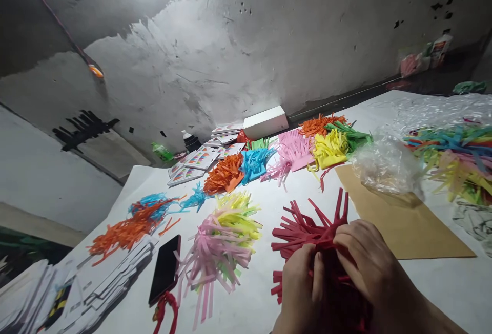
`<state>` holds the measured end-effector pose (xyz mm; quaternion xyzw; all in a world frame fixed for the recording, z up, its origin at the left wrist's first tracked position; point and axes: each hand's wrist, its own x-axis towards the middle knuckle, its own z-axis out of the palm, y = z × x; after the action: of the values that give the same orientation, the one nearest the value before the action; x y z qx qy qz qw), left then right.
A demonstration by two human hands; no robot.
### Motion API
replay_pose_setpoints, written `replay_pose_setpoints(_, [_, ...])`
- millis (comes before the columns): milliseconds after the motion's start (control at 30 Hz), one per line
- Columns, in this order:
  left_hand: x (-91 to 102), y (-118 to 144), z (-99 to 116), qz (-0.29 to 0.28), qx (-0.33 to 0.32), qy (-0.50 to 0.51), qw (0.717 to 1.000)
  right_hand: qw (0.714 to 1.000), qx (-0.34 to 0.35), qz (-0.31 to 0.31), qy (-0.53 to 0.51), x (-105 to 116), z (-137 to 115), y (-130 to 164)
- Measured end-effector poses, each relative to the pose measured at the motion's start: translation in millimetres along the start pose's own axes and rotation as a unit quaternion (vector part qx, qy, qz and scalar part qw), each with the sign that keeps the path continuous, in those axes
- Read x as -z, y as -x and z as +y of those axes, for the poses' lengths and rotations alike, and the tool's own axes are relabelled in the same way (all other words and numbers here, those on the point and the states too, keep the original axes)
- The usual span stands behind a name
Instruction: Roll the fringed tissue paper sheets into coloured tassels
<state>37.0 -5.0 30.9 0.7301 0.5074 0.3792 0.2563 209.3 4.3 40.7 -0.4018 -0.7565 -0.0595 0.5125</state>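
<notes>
- Head view: my left hand (302, 288) and right hand (369, 267) meet low over the white table (442, 283), fingers of both clamped on a bundle of red fringed paper (307, 229).
- Its cut strips fan up and leftward from my grip.
- Just left lies a pink and yellow-green fringe pile (223, 242); beside that, a black phone (165, 268).
- Behind my right hand sits a brown paper sheet (403, 226) under crumpled clear plastic (386, 165).
</notes>
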Motion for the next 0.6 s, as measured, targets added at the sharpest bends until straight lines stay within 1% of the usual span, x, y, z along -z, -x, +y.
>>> replay_pose_setpoints(33, [-0.5, 0, -1, 0.007, -0.024, -0.038, 0.999, 0.999, 0.022, 0.001, 0.033, -1, -1, 1])
replay_pose_setpoints(100, [-1.6, 0, -4, 0.022, -0.072, -0.101, 0.992, 0.996, 0.045, -0.022, 0.078, -3, -1, 3])
replay_pose_setpoints(167, [-1.2, -2, -6, 0.037, -0.123, -0.147, 0.981, 0.994, 0.052, -0.056, 0.084, -4, 1, 6])
replay_pose_setpoints(200, [0.0, -4, -7, 0.041, -0.149, -0.162, 0.975, 0.994, 0.044, -0.073, 0.071, -3, 3, 6])
replay_pose_setpoints(233, [1.8, -7, -7, 0.042, -0.171, -0.174, 0.969, 0.994, 0.023, -0.095, 0.047, -1, 5, 6])
replay_pose_setpoints(300, [7.1, -12, -7, 0.054, -0.207, -0.192, 0.958, 0.985, -0.055, -0.160, -0.012, 6, 10, 3])
replay_pose_setpoints(367, [13.3, -16, -5, 0.065, -0.242, -0.213, 0.944, 0.962, -0.143, -0.226, -0.061, 15, 12, -6])
replay_pose_setpoints(400, [16.1, -17, -4, 0.065, -0.263, -0.225, 0.936, 0.948, -0.183, -0.246, -0.080, 19, 13, -11])
replay_pose_setpoints(433, [18.5, -18, -3, 0.059, -0.285, -0.236, 0.927, 0.937, -0.215, -0.258, -0.097, 23, 12, -17])
replay_pose_setpoints(500, [22.1, -17, -1, 0.046, -0.323, -0.249, 0.912, 0.920, -0.260, -0.264, -0.125, 29, 11, -27])
replay_pose_setpoints(600, [26.4, -17, -1, 0.063, -0.347, -0.241, 0.904, 0.909, -0.300, -0.241, -0.163, 30, 12, -31])
